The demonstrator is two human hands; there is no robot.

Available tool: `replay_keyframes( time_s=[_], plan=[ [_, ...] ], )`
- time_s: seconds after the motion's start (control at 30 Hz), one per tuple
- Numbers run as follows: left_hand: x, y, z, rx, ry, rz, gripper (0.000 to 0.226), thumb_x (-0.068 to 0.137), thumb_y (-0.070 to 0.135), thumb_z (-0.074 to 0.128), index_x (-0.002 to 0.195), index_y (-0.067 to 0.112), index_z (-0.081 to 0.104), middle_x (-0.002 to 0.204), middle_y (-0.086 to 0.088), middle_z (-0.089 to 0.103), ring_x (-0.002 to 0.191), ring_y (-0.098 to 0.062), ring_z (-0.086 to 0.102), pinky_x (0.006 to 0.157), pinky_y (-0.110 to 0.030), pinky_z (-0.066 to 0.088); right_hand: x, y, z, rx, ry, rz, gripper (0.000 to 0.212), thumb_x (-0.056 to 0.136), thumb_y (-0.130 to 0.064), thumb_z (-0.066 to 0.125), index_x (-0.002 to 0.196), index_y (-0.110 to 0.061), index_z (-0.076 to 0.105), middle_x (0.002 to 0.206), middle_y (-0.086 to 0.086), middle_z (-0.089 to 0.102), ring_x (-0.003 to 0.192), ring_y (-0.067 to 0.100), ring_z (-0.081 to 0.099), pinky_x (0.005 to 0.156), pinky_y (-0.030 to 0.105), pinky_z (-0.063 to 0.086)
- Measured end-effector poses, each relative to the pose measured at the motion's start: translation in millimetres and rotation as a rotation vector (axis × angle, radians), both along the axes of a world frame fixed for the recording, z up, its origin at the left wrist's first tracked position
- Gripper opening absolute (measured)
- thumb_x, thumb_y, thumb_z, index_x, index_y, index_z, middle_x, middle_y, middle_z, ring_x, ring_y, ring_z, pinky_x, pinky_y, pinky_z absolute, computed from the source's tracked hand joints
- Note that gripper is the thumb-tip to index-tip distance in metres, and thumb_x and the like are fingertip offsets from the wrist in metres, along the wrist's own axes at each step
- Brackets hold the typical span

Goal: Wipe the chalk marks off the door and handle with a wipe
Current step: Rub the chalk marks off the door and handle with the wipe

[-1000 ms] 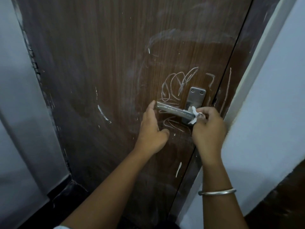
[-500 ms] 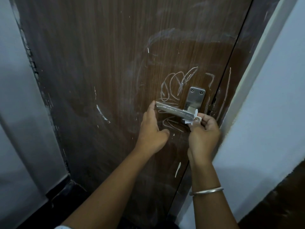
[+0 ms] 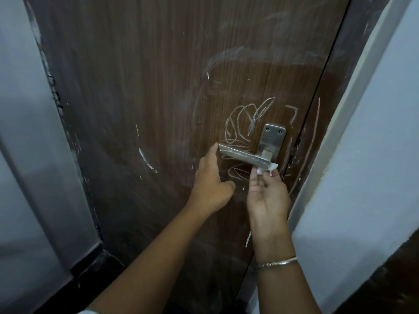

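The door (image 3: 158, 87) is one broad slab of dark brown wood-grain, matte and streaked with pale dusty smears. To its right stands a smooth light wall (image 3: 374, 155) with a white edge; to its left another plain pale wall (image 3: 20, 132).

White chalk marks (image 3: 247, 118) loop in thin scribbles just above and left of the handle, with more squiggles below the lever, one curved stroke further left, a short dash low on the door, and one long line down the dark frame strip.

Two bare forearms reach up from below. The left hand (image 3: 209, 182) has its fingers at the free left end of the lever, thumb spread out to the side. The right hand (image 3: 267, 196) turns palm up, its grip pinching one small crumpled white wipe (image 3: 267, 168) against the underside of the lever's right end.

The handle (image 3: 244, 156) is one flat brushed-metal lever, chalk-dusted on top, on a rectangular plate (image 3: 273, 139) with two screws.

One thin metal bangle (image 3: 276, 264) circles the right wrist.
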State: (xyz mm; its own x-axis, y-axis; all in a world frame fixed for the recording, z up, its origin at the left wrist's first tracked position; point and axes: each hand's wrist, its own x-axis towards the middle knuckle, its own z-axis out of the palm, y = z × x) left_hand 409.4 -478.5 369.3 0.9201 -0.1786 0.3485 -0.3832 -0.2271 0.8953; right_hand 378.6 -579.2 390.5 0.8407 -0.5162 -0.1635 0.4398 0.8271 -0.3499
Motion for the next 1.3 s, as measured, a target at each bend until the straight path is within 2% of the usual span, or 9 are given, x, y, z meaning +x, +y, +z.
replay_keyframes(
  time_s=[0.2, 0.4, 0.57, 0.77, 0.83, 0.9, 1.03, 1.17, 1.3],
  plan=[
    [-2, 1, 1, 0.002, 0.0, -0.006, 0.093, 0.07, 0.001, 0.058, 0.144, 0.035, 0.013, 0.126, 0.011, 0.03, 0.121, -0.009, 0.037, 0.095, -0.03, 0.043, -6, -1, -2, 0.09, -0.054, 0.077, 0.021, 0.09, 0.008, 0.046, 0.1, -0.002, 0.061, 0.106, 0.016, 0.064, 0.101, 0.023, 0.063, 0.078, 0.032, 0.055],
    [-1, 1, 4, -0.008, -0.011, -0.004, 0.09, 0.069, -0.002, 0.057, 0.143, 0.033, 0.018, 0.124, 0.011, 0.031, 0.122, -0.011, 0.038, 0.097, -0.029, 0.042, 0, 0, 1, 0.109, -0.048, 0.076, 0.023, 0.09, 0.009, 0.045, 0.101, -0.003, 0.06, 0.103, 0.014, 0.065, 0.098, 0.022, 0.063, 0.079, 0.033, 0.054],
    [0, 2, 2, 0.016, 0.007, -0.008, 0.093, 0.069, 0.0, 0.056, 0.143, 0.035, 0.013, 0.123, 0.013, 0.028, 0.117, -0.005, 0.035, 0.09, -0.023, 0.04, -4, 1, -5, 0.082, -0.07, 0.082, 0.023, 0.09, 0.009, 0.044, 0.099, -0.003, 0.062, 0.099, 0.014, 0.068, 0.089, 0.02, 0.068, 0.069, 0.029, 0.057],
    [1, 3, 1, 0.021, 0.01, -0.018, 0.094, 0.068, -0.001, 0.056, 0.143, 0.037, 0.013, 0.12, 0.013, 0.029, 0.113, -0.003, 0.036, 0.08, -0.016, 0.036, 1, 0, -2, 0.063, -0.051, 0.04, 0.024, 0.089, 0.01, 0.045, 0.102, -0.004, 0.061, 0.105, 0.014, 0.066, 0.101, 0.022, 0.063, 0.082, 0.033, 0.053],
    [1, 4, 1, 0.022, 0.011, -0.022, 0.095, 0.068, -0.001, 0.056, 0.143, 0.038, 0.013, 0.118, 0.014, 0.029, 0.108, 0.001, 0.037, 0.081, -0.016, 0.038, -2, 0, -6, 0.06, -0.07, 0.048, 0.024, 0.088, 0.009, 0.047, 0.102, -0.003, 0.062, 0.098, 0.013, 0.07, 0.098, 0.021, 0.066, 0.085, 0.033, 0.054],
    [1, 5, 1, 0.023, 0.011, -0.018, 0.095, 0.067, 0.0, 0.056, 0.143, 0.038, 0.014, 0.116, 0.015, 0.029, 0.109, 0.0, 0.036, 0.085, -0.02, 0.039, -6, 1, -9, 0.046, -0.076, 0.059, 0.024, 0.089, 0.009, 0.046, 0.1, -0.003, 0.063, 0.093, 0.012, 0.072, 0.093, 0.02, 0.069, 0.082, 0.031, 0.055],
    [-1, 4, 0, 0.044, -0.004, -0.01, 0.095, 0.066, 0.002, 0.055, 0.143, 0.037, 0.013, 0.117, 0.013, 0.031, 0.116, -0.009, 0.038, 0.093, -0.029, 0.041, -3, 1, -7, 0.021, -0.054, 0.037, 0.024, 0.087, 0.011, 0.046, 0.096, -0.004, 0.063, 0.096, 0.013, 0.069, 0.094, 0.02, 0.067, 0.079, 0.032, 0.055],
    [-1, 5, 1, 0.032, -0.001, -0.018, 0.094, 0.068, 0.001, 0.055, 0.144, 0.037, 0.013, 0.118, 0.014, 0.031, 0.116, -0.006, 0.037, 0.092, -0.026, 0.04, -6, 0, -8, -0.004, -0.055, 0.023, 0.024, 0.086, 0.011, 0.049, 0.098, -0.003, 0.063, 0.098, 0.013, 0.069, 0.095, 0.02, 0.067, 0.081, 0.031, 0.055],
    [-2, 4, 1, 0.032, 0.005, -0.021, 0.095, 0.069, -0.001, 0.055, 0.144, 0.037, 0.011, 0.119, 0.012, 0.032, 0.107, -0.001, 0.04, 0.086, -0.021, 0.04, -8, 1, -12, -0.068, -0.027, -0.015, 0.022, 0.088, 0.011, 0.049, 0.098, -0.003, 0.062, 0.101, 0.015, 0.067, 0.091, 0.019, 0.068, 0.076, 0.028, 0.056]
  ],
)
